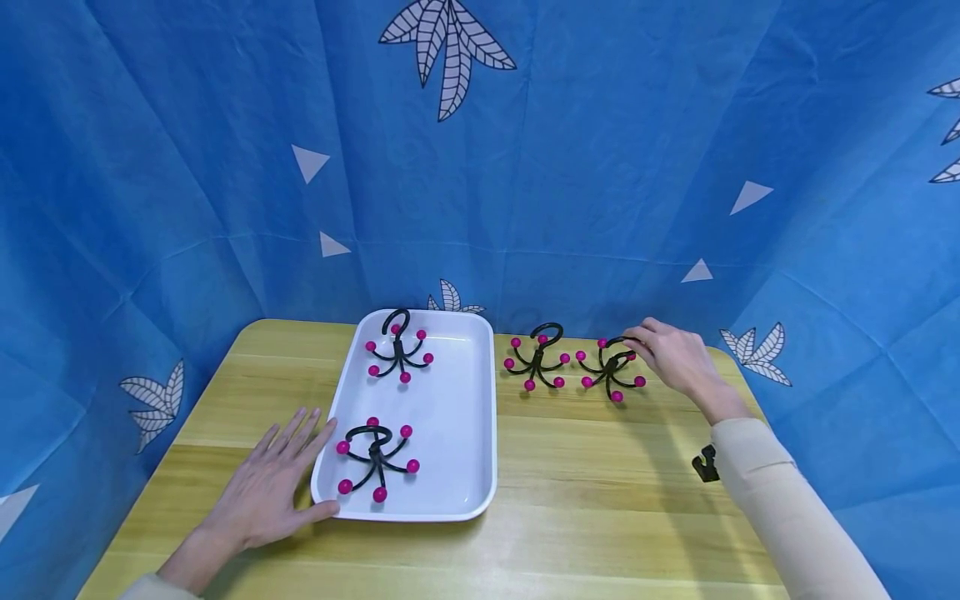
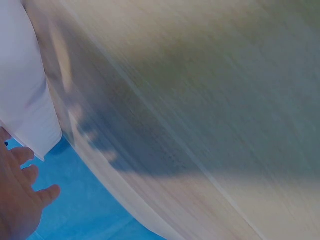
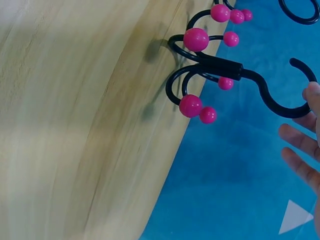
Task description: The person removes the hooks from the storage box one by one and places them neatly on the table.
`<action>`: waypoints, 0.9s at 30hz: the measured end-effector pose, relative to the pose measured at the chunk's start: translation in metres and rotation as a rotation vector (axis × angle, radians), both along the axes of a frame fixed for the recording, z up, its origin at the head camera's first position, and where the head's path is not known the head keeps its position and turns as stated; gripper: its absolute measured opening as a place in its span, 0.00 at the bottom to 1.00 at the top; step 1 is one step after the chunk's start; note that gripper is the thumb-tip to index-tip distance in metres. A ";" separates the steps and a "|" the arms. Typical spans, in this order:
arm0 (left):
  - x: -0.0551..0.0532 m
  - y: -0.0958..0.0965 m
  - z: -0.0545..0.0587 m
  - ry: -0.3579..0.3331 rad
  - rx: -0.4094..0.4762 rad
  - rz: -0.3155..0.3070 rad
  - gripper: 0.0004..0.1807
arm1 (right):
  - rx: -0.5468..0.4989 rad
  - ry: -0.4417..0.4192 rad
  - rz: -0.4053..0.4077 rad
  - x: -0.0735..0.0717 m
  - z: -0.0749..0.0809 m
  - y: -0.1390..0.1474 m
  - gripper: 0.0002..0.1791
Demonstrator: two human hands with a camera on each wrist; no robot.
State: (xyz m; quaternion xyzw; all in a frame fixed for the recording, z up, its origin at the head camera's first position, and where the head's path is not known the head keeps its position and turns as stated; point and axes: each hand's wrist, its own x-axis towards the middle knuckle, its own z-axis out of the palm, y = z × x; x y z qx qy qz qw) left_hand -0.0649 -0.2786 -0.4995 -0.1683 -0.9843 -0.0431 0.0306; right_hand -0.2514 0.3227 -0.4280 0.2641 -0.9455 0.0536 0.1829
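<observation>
On the wooden table, at the right, my right hand [image 1: 678,358] pinches the curved top of a black claw hook with pink ball tips [image 1: 612,365]. The right wrist view shows thumb and finger on the curl of this hook [image 3: 220,67], its balls near the table. My left hand [image 1: 266,492] lies with fingers spread at the left edge of a white tray [image 1: 453,433], touching its rim. Inside the tray are two similar hooks, one at the back [image 1: 398,350] and one at the front [image 1: 377,454].
Another pink-tipped hook [image 1: 537,360] stands on the table [image 1: 585,492] between the tray and the held one. Blue cloth [image 1: 600,150] with leaf prints hangs behind and at both sides. A small black piece [image 1: 705,463] shows at the right sleeve.
</observation>
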 end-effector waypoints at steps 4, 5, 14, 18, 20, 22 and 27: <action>0.000 0.000 -0.001 0.004 -0.002 0.002 0.61 | 0.002 -0.009 -0.014 -0.003 0.000 -0.001 0.09; 0.000 0.000 -0.001 0.004 -0.003 0.003 0.61 | 0.004 -0.014 -0.020 -0.004 0.000 -0.001 0.09; 0.000 0.001 0.000 -0.009 0.001 0.010 0.61 | 0.037 -0.053 -0.058 -0.013 0.001 -0.001 0.13; 0.001 0.001 0.002 -0.012 0.000 0.012 0.61 | 0.040 -0.063 -0.063 -0.015 0.002 0.000 0.13; 0.001 0.002 0.002 -0.015 -0.002 0.015 0.61 | 0.040 -0.066 -0.063 -0.015 0.002 0.000 0.13; 0.001 0.002 0.003 -0.014 -0.005 0.015 0.61 | 0.043 -0.067 -0.062 -0.015 0.003 0.001 0.14; 0.000 0.002 0.004 -0.010 -0.009 0.011 0.61 | 0.047 -0.072 -0.065 -0.013 0.006 0.002 0.16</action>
